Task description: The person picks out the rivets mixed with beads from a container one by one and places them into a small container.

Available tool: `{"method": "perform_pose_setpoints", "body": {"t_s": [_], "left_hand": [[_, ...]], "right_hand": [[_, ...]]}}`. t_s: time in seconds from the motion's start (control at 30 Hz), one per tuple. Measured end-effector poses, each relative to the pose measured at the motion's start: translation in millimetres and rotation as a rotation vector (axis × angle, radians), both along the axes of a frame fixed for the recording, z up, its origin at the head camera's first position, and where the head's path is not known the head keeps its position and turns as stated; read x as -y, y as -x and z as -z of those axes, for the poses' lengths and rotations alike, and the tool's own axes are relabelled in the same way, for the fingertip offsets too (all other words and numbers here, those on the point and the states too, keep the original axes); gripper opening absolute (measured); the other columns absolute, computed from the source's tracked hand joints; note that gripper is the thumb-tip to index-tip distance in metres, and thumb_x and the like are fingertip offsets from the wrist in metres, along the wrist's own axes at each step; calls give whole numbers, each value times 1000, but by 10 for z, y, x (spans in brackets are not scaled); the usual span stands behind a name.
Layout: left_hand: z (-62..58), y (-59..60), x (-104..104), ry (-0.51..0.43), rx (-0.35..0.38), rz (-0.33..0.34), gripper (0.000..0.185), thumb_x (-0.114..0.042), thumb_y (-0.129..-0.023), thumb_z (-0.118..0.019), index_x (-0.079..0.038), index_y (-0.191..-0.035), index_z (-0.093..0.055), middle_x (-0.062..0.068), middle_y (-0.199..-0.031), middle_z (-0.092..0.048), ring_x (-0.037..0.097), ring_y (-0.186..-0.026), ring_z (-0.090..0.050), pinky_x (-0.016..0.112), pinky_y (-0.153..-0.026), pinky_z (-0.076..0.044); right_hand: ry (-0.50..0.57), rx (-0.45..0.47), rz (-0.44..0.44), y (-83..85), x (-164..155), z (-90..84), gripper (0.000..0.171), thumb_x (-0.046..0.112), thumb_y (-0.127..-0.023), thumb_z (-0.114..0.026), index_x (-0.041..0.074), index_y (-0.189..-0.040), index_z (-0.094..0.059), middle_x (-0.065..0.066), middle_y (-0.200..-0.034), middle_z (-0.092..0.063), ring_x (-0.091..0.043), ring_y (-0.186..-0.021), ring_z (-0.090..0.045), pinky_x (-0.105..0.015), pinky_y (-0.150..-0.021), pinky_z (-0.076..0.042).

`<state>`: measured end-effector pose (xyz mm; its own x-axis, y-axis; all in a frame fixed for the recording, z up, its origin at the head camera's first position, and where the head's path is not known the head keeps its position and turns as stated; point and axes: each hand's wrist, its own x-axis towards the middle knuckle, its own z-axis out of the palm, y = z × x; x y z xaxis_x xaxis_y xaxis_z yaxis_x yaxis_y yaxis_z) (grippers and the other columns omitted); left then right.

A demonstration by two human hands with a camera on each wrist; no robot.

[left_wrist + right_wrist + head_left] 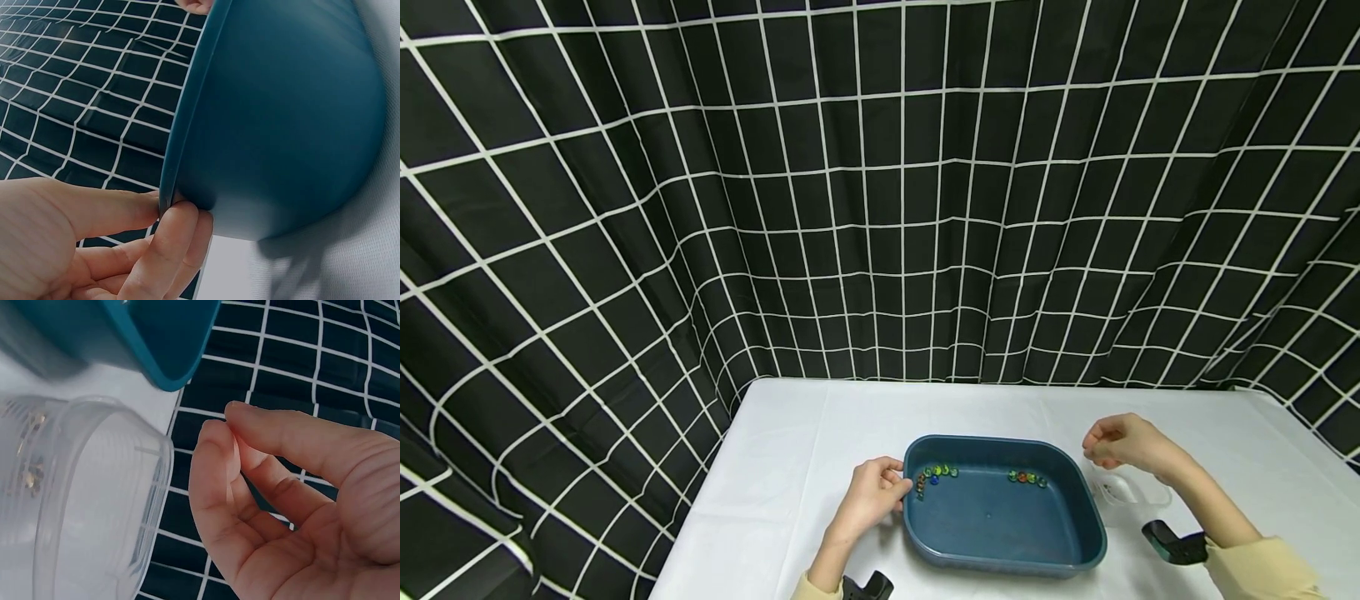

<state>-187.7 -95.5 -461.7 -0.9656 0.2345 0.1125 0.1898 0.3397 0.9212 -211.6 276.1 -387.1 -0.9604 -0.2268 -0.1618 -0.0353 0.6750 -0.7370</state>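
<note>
My left hand [868, 497] pinches the left rim of a dark blue plastic tub [1000, 525], thumb on the inner side and fingers on the outer wall, as the left wrist view shows. Inside the tub, several glass marbles [945, 470] cluster by the back left corner. More marbles [1022, 477] stand in a short row along the back wall, toward the right. My right hand [1133, 446] is raised beyond the tub's right side, above a clear plastic container [106, 506]. Its thumb and index fingertips meet, with nothing visible between them.
Small gold-brown bits [31, 475] show through the clear container's wall. A white cloth covers the table [790, 450]. Behind it hangs a black curtain [925, 208] with a white grid. Black wrist devices [1176, 543] sit on both forearms.
</note>
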Motion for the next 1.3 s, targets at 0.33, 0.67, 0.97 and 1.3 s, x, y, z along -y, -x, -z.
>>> {"method": "perform_pose_setpoints", "body": {"t_s": [0.33,0.67,0.97,1.3], "left_hand": [[5,0,1,0,-3,-3,29,2,-80,-65,17,-104,-57,3,-71,-56,8,-49,-57,16,-46,-45],[-9,1,-1,4,-4,-5,27,2,-81,-65,16,-103,-58,4,-72,-56,8,-50,-58,17,-46,-46],[-11,-5,-3,14,-3,-8,27,2,-81,-65,15,-103,-58,3,-71,-56,9,-50,-58,17,-45,-45],[-18,-3,-2,13,-1,-7,27,1,-81,-65,16,-103,-58,3,-72,-56,8,-50,-58,17,-46,-45]], "right_hand": [[18,-24,-29,45,151,2,12,3,-82,-65,-7,-87,-60,-6,-73,-60,-18,-67,-57,-32,-60,-52],[55,-28,-64,99,318,19,8,1,-82,-63,-6,-85,-61,-6,-71,-60,-17,-65,-56,-32,-58,-51],[106,-43,-134,115,470,26,9,-3,-79,-60,-9,-85,-61,-7,-71,-60,-16,-62,-55,-31,-57,-51],[131,-45,-177,131,600,77,12,-4,-78,-60,-12,-87,-60,-8,-71,-61,-16,-62,-56,-32,-58,-52]]}}
